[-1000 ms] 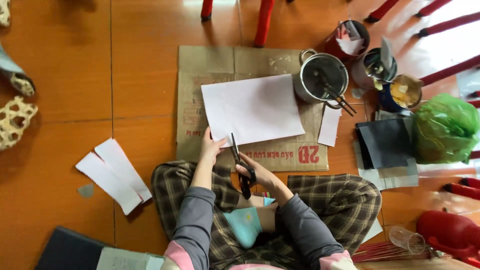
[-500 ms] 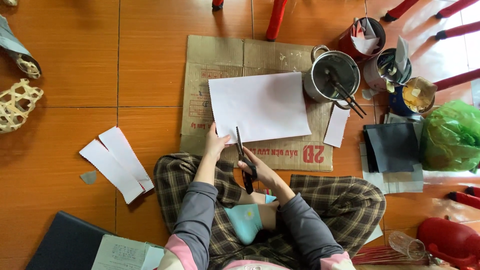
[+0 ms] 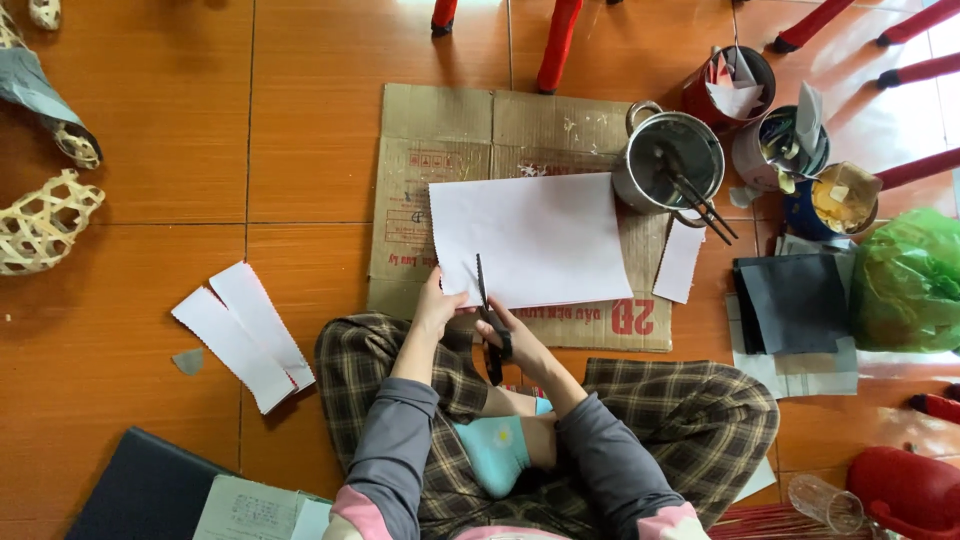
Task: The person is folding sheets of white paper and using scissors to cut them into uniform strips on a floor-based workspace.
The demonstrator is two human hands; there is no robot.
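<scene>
Two hands on job: left hand pinching white sheet edge to steady it, right hand closed round scissors, blades partway into sheet on cardboard.

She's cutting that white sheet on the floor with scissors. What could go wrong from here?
The left hand pinches the large white paper sheet right beside the black-handled scissors held by the right hand, so a finger could get nicked. The sheet lies loose on the flattened brown cardboard and might slide, sending the cut crooked. The metal pot stands at the sheet's far corner and could snag it.
</scene>
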